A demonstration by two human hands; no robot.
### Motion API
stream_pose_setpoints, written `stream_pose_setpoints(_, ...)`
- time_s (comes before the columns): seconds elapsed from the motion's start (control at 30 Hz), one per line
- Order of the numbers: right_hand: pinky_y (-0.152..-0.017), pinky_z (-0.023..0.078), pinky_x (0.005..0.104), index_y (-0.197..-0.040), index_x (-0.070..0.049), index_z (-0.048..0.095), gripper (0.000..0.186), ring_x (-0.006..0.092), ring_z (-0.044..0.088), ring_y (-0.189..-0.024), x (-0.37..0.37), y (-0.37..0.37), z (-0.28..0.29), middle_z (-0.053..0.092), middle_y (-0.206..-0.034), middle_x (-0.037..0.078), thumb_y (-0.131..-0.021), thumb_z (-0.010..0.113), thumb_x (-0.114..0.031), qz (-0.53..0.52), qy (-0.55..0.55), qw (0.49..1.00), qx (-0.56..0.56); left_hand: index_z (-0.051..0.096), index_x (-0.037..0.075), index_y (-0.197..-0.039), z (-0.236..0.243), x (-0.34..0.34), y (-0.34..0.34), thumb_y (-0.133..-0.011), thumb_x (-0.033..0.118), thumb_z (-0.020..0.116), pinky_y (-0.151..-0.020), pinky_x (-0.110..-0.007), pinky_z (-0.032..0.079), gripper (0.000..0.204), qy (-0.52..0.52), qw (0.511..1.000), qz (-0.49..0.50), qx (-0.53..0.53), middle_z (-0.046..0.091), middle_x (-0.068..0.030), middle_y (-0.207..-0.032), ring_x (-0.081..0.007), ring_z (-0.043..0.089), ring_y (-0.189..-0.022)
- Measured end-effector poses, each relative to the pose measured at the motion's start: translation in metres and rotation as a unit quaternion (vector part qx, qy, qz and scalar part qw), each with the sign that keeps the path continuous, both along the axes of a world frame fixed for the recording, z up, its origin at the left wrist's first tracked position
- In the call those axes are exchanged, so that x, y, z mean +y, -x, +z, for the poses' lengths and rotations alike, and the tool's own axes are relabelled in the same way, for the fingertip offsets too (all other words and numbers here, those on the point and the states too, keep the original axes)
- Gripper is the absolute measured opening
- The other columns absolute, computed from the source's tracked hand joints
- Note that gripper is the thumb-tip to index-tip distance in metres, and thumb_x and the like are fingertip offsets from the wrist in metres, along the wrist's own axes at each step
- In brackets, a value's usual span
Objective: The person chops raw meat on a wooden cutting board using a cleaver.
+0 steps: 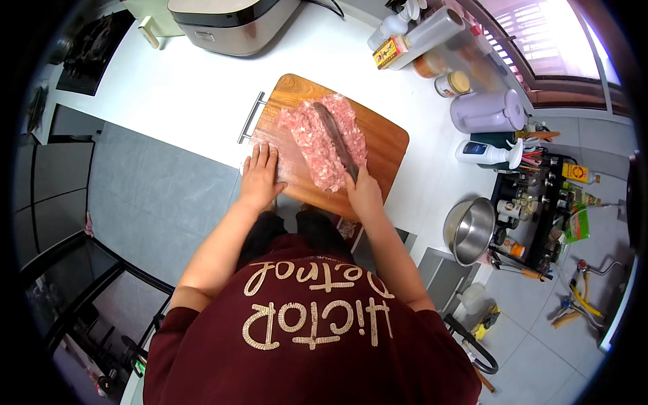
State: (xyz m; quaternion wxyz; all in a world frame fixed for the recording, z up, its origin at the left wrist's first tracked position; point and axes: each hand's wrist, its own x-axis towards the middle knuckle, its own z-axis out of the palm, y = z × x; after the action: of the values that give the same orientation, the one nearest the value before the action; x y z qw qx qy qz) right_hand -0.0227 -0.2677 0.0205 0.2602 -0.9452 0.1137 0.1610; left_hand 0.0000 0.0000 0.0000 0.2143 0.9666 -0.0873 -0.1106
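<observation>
A wooden cutting board [387, 138] lies at a slant on the white counter. Pink minced meat [307, 140] is spread in a thick, flattened mound across its middle. My right hand [365, 197] is closed around the near end of a knife [332, 132], whose long dark blade lies over the meat and points away to the far left. How deep the blade sits in the meat I cannot tell. At the board's near left corner my left hand [260, 181] rests flat with its fingers stretched out, close to the board's metal handle [251, 118].
A rice cooker [233, 27] stands at the back of the white counter [182, 94]. To the right are a lilac pitcher [487, 111], a lidded jar [452, 84], a spray bottle [487, 153] and a steel bowl [469, 231]. Beyond these is a black rack [530, 223] with several bottles.
</observation>
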Motion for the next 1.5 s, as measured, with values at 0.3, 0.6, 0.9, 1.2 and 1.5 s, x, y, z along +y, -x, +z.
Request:
stream_pose_setpoints(0.3,-0.074,0.051,0.0565,-0.110,0.002,0.050,0.042,0.0486,0.064,-0.082,0.011,0.007,0.006,0.066,-0.087,0.030,-0.094,0.058,-0.036,-0.005,-0.014,0.999,-0.042,0.072,0.012,-0.099,0.023,-0.040,-0.049,-0.080,0.009,0.063,-0.115,-0.054,0.026,0.022,0.078,0.961,-0.114,-0.238,0.058,-0.0126,-0.113,-0.0316,0.049,-0.120)
stream_pose_setpoints(0.6,-0.072,0.051,0.0563,-0.100,0.001,0.054,0.037,0.0468,0.065,-0.081,0.000,0.003,0.015,0.066,-0.083,0.029,-0.093,0.059,-0.035,-0.013,-0.027,0.999,-0.040,0.075,0.011,-0.087,0.032,-0.047,-0.068,-0.072,0.011,0.075,-0.113,-0.056,0.025,0.015,0.098,0.970,-0.118,-0.186,0.060,-0.0077,-0.114,-0.0318,0.048,-0.121)
stream_pose_setpoints(0.9,-0.074,0.051,0.0551,-0.106,-0.001,0.054,0.038,0.0458,0.065,-0.084,-0.002,0.001,0.023,0.066,-0.088,0.028,-0.093,0.059,-0.036,-0.020,-0.059,0.997,-0.039,0.073,0.009,-0.088,0.069,-0.060,-0.079,-0.072,0.014,0.080,-0.102,-0.048,0.036,0.018,0.111,0.952,-0.121,-0.257,0.061,-0.0089,-0.106,-0.0306,0.054,-0.110)
stream_pose_setpoints(1.2,-0.068,0.049,0.0545,-0.106,-0.002,0.051,0.036,0.0479,0.063,-0.080,-0.004,0.010,0.054,0.066,-0.085,0.026,-0.093,0.060,-0.034,-0.039,-0.119,0.988,-0.093,0.072,0.007,-0.100,0.049,-0.056,-0.072,-0.076,0.008,0.074,-0.105,-0.050,0.038,0.024,0.098,0.964,-0.106,-0.225,0.061,-0.0137,-0.111,-0.0353,0.053,-0.113)
stream_pose_setpoints(1.5,-0.067,0.051,0.0538,-0.108,-0.002,0.050,0.033,0.0453,0.065,-0.080,0.030,0.008,0.030,0.067,-0.086,0.025,-0.093,0.062,-0.029,0.031,0.000,0.999,0.008,0.064,0.001,-0.119,-0.003,-0.014,-0.017,-0.071,0.010,0.079,-0.102,-0.043,0.045,0.051,0.069,0.992,0.017,-0.106,0.054,-0.0236,-0.134,-0.0399,0.053,-0.121)
